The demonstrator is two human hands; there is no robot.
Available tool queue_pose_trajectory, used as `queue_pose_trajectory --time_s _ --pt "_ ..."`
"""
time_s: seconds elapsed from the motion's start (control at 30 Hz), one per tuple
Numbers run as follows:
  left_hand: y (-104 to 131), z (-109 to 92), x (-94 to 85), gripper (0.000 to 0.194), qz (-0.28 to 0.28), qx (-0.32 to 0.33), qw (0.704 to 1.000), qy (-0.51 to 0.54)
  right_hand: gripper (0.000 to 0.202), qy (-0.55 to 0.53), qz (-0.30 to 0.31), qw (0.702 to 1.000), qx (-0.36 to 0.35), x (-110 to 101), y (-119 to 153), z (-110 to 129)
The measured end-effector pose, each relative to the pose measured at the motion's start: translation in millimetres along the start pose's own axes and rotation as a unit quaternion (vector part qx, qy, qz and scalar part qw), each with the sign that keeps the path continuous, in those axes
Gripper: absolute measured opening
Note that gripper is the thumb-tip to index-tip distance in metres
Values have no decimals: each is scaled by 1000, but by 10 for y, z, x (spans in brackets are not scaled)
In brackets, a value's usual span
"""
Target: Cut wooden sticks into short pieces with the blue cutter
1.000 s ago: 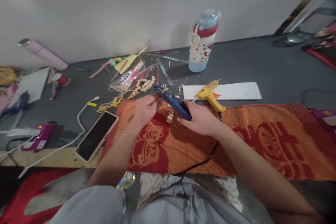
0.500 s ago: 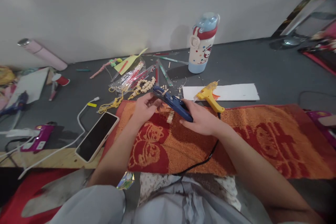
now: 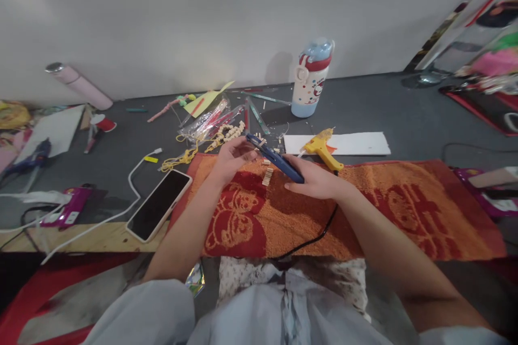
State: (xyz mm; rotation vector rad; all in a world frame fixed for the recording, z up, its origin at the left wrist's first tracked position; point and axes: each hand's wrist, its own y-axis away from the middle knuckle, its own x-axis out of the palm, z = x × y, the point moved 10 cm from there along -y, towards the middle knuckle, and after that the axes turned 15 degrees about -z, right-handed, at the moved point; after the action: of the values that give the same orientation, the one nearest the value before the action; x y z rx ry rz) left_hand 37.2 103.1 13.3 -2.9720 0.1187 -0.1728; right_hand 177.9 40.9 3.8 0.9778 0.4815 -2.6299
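My right hand (image 3: 313, 178) is wrapped round the handle of a long blue cutter (image 3: 279, 160), a hand tool with a dark head pointing up and left. My left hand (image 3: 235, 157) is at the cutter's head, fingers bent together; what they hold, if anything, is hidden. A small pale wooden piece (image 3: 262, 142) shows by the head. Under the tool, a short row of wooden pieces (image 3: 267, 176) lies on the orange and red towel (image 3: 299, 221).
Behind the towel lie a yellow glue gun (image 3: 321, 146) and a white strip (image 3: 364, 143). A bottle (image 3: 311, 83) stands farther back. Wooden bead-like pieces (image 3: 234, 131), yellow cord (image 3: 178, 160) and plastic packets (image 3: 208, 121) lie left. A phone (image 3: 159, 205) rests beside the towel.
The camera view has shifted, so the table appears farther right on the left side. The cutter has turned slightly in my right hand, showing a narrower side. Both hands stay at it.
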Motion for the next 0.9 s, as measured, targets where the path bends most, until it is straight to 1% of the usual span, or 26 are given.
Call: queue_pose_trajectory --time_s 0.17,0.37,0.5,0.57,0.63,0.7,0.73,0.83,0.9 --pt "7 -16 18 40 3 3 1000 9 61 -3 -15 1000 -16 -14 -9 17" --pt "32 -61 49 39 -6 8 1000 -21 63 22 -43 998 -29 -31 -30 -29" --pt "27 -84 16 39 -32 39 998 -45 65 57 -95 994 -27 -105 -53 -94" --pt "24 -82 -26 37 -52 61 994 -77 66 64 -114 991 -26 -129 -60 -115" --pt "33 -87 -42 32 -57 90 986 -125 66 66 -120 990 -25 -129 -63 -130" --pt "58 -114 -27 27 -48 130 972 -190 67 73 -116 990 -27 -113 -61 -131" --pt "75 -134 -10 26 -43 153 960 -230 68 77 -113 990 -30 -102 -58 -128" --pt "136 -208 49 26 -35 226 907 -353 68 73 -96 992 -41 -60 -36 -101" --pt "173 -249 91 25 -31 261 878 -399 67 59 -87 993 -45 -41 -20 -86"
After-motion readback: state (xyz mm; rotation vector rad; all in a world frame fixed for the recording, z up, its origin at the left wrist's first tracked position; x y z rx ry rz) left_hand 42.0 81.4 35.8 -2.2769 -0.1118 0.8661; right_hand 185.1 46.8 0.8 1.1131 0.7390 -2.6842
